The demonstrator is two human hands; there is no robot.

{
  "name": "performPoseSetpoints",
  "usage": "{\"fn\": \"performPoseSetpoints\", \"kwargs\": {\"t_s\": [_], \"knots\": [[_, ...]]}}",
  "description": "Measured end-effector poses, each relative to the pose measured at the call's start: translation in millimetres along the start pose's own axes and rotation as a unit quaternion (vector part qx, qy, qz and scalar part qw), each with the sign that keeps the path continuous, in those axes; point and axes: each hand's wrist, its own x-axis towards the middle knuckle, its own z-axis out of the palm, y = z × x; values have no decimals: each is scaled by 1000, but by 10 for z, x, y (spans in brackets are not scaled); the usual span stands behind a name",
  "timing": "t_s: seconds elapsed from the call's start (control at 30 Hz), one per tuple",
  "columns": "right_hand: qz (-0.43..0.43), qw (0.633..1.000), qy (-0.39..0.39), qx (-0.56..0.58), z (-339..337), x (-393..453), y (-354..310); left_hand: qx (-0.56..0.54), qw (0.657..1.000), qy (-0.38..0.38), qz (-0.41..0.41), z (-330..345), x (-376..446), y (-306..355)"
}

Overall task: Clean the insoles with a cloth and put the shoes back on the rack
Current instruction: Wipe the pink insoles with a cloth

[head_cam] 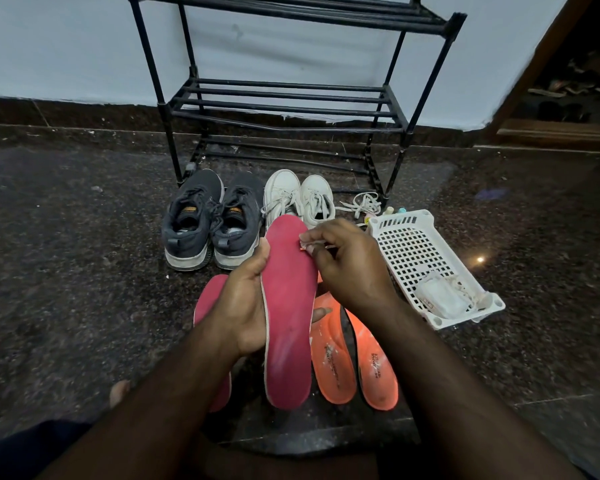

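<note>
My left hand [244,306] grips a red insole [288,317] by its left edge and holds it up, toe end away from me. My right hand [347,265] pinches a small white cloth [308,243] against the insole's upper right edge. A second red insole [208,306] lies on the floor under my left wrist, mostly hidden. Two orange insoles [333,362] [378,368] lie on the floor to the right. A pair of dark grey sneakers [191,223] [238,223] and a pair of white sneakers [282,195] [317,199] stand in front of the black shoe rack [284,105].
A white perforated plastic basket [423,258] lies at the right with a white packet [440,299] inside. Loose white laces [362,202] lie by the rack's right leg. The rack's shelves hold nothing. The floor is dark speckled stone; a doorway opens at far right.
</note>
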Motion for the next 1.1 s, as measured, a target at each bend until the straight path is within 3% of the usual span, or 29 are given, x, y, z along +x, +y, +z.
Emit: {"fn": "performPoseSetpoints", "kwargs": {"t_s": [0.23,0.4,0.6,0.77,0.97,1.1], "knots": [[-24,997,74,-8,-92,46,19,73,997,-20,-28,14,2,-111],[-43,991,46,-119,-32,51,73,112,993,13,39,104,5,-203],[-27,997,-37,-56,10,-62,-32,80,995,22,54,80,-1,-120],[-18,995,48,-83,-16,17,71,111,992,32,54,100,-37,-119],[38,999,-8,-33,-50,-22,77,117,991,29,50,86,-47,-124],[31,998,-39,-30,-22,-52,13,100,993,26,54,83,-32,-124]]}}
